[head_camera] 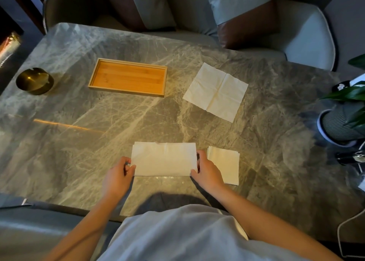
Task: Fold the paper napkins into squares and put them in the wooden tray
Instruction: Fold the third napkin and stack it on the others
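Observation:
A white paper napkin (164, 159), folded in half into a long rectangle, lies flat on the marble table near me. My left hand (118, 176) pinches its lower left corner and my right hand (206, 172) pinches its lower right corner. Just right of my right hand sits a small stack of folded square napkins (227, 164). An unfolded napkin (216, 91) lies open farther back on the right. The wooden tray (92, 81) stands at the back left with nothing in it.
A brass ashtray (34, 81) sits at the table's left edge. A potted plant in a ribbed pot (339, 126) stands at the right edge, with dark objects beside it. Chairs with cushions line the far side.

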The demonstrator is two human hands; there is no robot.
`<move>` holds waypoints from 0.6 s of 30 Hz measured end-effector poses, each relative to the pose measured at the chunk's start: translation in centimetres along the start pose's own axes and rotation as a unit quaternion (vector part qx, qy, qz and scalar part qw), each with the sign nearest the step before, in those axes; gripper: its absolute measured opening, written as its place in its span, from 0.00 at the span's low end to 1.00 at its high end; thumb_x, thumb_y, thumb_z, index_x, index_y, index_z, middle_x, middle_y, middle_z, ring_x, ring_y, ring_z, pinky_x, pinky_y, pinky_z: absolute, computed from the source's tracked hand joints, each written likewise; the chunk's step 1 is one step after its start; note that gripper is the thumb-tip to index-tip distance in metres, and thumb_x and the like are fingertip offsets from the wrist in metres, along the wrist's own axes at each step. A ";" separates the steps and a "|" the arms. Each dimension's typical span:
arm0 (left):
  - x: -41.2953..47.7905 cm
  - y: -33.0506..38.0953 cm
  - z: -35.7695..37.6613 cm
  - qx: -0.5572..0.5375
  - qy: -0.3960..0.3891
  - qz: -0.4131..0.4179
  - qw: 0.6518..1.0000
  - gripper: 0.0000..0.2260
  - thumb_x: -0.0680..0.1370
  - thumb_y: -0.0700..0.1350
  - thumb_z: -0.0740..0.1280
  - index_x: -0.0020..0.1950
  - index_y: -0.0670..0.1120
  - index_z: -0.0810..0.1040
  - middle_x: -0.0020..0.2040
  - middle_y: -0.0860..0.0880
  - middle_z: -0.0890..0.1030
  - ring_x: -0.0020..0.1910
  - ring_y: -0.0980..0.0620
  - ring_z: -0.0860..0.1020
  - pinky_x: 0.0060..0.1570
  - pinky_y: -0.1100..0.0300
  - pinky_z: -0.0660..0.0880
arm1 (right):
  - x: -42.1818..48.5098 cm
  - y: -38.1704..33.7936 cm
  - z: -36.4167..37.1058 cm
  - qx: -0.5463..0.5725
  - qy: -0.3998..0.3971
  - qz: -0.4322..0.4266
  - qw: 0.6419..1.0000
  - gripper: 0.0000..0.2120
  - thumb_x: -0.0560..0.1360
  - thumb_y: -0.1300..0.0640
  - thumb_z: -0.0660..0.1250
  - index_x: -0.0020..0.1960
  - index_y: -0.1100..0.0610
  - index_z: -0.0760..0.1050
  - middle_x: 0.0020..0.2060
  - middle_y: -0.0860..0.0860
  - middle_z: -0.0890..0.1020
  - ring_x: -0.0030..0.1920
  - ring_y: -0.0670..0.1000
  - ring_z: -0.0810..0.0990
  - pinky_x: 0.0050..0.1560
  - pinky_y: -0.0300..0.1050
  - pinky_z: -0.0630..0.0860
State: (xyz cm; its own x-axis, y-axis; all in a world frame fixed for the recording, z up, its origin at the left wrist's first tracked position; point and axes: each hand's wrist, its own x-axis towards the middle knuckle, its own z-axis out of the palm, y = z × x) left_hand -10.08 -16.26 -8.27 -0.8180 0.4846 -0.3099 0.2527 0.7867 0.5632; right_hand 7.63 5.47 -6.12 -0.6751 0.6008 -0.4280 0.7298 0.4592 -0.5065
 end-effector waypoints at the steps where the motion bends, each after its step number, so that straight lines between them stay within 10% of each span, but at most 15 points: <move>1: 0.0 0.0 0.0 0.001 0.001 0.001 1.000 0.08 0.78 0.50 0.62 0.56 0.49 0.72 0.35 0.52 0.77 0.33 0.55 0.76 0.27 0.59 0.69 | -0.1 -0.1 0.0 0.004 0.010 -0.002 1.000 0.30 0.71 0.57 0.69 0.68 0.48 0.59 0.47 0.47 0.78 0.42 0.51 0.81 0.43 0.52 0.80; 5: 0.1 0.3 -0.2 0.019 -0.004 0.011 1.000 0.07 0.78 0.51 0.62 0.54 0.51 0.71 0.34 0.52 0.77 0.32 0.54 0.76 0.27 0.59 0.70 | -0.2 -0.3 -0.4 -0.007 0.072 -0.042 0.996 0.32 0.72 0.55 0.70 0.70 0.47 0.56 0.64 0.45 0.70 0.48 0.48 0.79 0.43 0.46 0.78; 18: 0.1 1.3 -0.6 0.004 -0.012 0.006 1.000 0.06 0.79 0.48 0.61 0.46 0.47 0.71 0.36 0.47 0.77 0.35 0.47 0.76 0.35 0.50 0.75 | -0.1 -1.3 0.5 -0.032 0.037 -0.172 0.984 0.20 0.75 0.57 0.66 0.66 0.53 0.66 0.63 0.49 0.72 0.61 0.50 0.72 0.56 0.44 0.75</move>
State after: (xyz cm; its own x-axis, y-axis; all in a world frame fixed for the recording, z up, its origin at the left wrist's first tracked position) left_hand -10.15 -15.40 -7.06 -0.8028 0.5025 -0.3210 0.2661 0.7837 0.5612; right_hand 6.74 4.47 -5.79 -0.8756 0.4475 -0.1821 0.4660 0.6828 -0.5628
